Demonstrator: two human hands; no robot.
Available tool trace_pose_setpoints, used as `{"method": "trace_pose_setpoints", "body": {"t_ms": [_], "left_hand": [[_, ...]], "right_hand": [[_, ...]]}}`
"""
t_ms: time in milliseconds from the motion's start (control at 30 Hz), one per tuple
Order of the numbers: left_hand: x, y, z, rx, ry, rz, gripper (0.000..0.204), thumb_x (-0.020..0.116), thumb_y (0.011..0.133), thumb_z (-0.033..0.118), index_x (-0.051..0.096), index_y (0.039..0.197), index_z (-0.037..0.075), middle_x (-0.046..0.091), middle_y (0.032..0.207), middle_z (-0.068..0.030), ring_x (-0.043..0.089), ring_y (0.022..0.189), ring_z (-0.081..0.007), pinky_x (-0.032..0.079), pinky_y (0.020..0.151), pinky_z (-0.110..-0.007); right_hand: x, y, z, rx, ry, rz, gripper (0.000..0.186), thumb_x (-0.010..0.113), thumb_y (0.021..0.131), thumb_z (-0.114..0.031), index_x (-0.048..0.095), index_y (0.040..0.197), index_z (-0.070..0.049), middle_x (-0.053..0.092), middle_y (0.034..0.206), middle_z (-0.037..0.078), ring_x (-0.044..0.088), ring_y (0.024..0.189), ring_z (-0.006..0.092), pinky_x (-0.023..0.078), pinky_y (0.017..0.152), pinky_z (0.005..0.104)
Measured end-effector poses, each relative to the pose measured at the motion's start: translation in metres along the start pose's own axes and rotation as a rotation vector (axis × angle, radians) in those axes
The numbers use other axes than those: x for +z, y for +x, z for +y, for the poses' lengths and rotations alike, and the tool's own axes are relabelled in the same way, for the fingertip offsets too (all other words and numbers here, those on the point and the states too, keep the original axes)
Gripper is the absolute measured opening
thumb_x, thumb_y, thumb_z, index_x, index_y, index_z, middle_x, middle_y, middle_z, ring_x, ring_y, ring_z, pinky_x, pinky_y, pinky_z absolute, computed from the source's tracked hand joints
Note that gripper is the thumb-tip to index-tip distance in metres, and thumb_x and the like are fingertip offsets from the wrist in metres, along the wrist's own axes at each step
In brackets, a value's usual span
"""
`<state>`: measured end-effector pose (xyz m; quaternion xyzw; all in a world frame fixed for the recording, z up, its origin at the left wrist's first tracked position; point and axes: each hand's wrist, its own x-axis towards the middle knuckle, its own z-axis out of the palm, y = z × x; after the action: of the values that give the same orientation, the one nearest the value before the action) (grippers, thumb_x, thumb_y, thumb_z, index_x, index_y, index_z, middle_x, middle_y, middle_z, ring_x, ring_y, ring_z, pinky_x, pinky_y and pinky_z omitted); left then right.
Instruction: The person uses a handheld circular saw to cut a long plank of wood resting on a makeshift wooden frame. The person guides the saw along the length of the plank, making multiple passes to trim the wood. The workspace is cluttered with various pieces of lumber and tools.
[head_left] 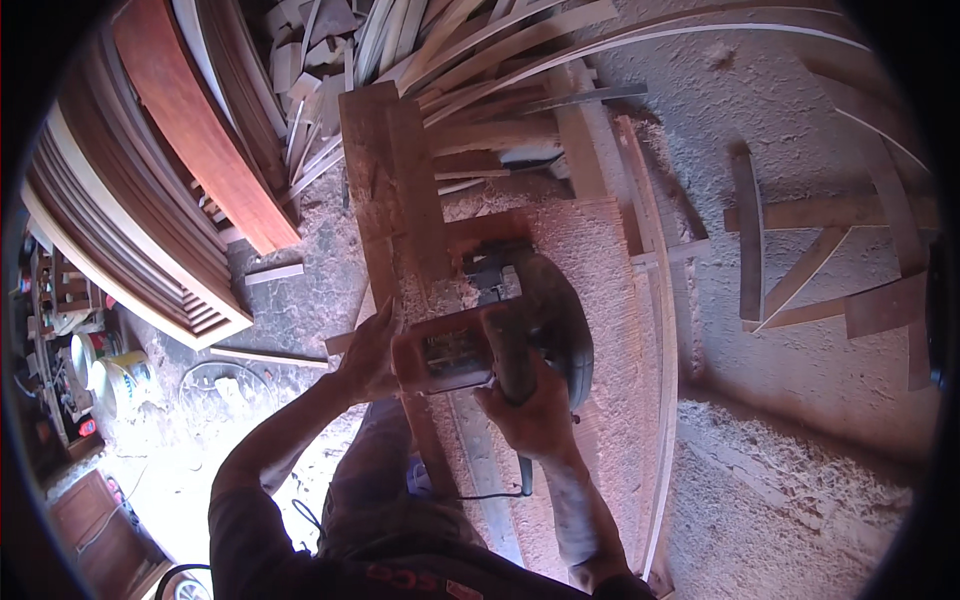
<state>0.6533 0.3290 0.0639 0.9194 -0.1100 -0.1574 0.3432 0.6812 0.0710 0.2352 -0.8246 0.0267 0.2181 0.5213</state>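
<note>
My right hand (530, 410) is wrapped around the rear handle of a circular saw (450, 350) with a dull red motor housing and a dark round blade guard. The saw rests over a long brown wooden board (370, 200), which points away from me on the dusty workbench (615, 320). Beside the motor, my left hand (368, 355) grips the board's left edge, its fingers partly hidden. The blade cannot be seen under the guard. A dark power cord runs from the rear of the saw toward my body.
Slatted wooden frames (130, 200) and a reddish panel (200, 110) lean at the far left. Offcuts and strips (480, 50) pile up beyond the bench. More wood pieces (820, 215) lie on the right, near heaped shavings (780, 500). White buckets (122, 385) stand at left.
</note>
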Motion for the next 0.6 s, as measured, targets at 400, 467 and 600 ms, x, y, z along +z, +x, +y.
{"method": "trace_pose_setpoints", "body": {"t_ms": [400, 467, 600], "left_hand": [[0.004, 0.001, -0.001, -0.084, -0.241, -0.022, 0.154, 0.104, 0.047, 0.042, 0.012, 0.162, -0.004, 0.034, 0.156, -0.0299, 0.04, 0.142, -0.0464, 0.036, 0.121, -0.047], [-0.003, 0.003, 0.005, -0.087, -0.271, -0.036, 0.15, 0.102, 0.049, 0.045, 0.014, 0.162, -0.002, 0.032, 0.158, -0.0316, 0.038, 0.143, -0.0477, 0.034, 0.122, -0.05], [-0.001, 0.0, -0.002, 0.035, -0.086, -0.034, 0.139, 0.098, 0.054, 0.049, 0.023, 0.161, 0.002, 0.027, 0.161, -0.033, 0.034, 0.146, -0.0502, 0.031, 0.121, -0.054]], "right_hand": [[0.002, 0.015, -0.005, -0.039, 0.02, -0.005, 0.033, 0.079, 0.082, -0.012, 0.064, 0.109, -0.001, 0.07, 0.083, 0.014, 0.07, 0.076, 0.0215, 0.055, 0.069, 0.0384], [0.001, 0.017, -0.008, -0.039, 0.003, -0.002, 0.033, 0.079, 0.082, -0.012, 0.065, 0.11, -0.002, 0.071, 0.084, 0.015, 0.072, 0.077, 0.0227, 0.055, 0.07, 0.039], [0.001, 0.022, -0.013, -0.013, -0.021, -0.006, 0.034, 0.079, 0.081, -0.012, 0.065, 0.11, -0.002, 0.072, 0.085, 0.016, 0.073, 0.078, 0.0253, 0.056, 0.07, 0.0402]]}}
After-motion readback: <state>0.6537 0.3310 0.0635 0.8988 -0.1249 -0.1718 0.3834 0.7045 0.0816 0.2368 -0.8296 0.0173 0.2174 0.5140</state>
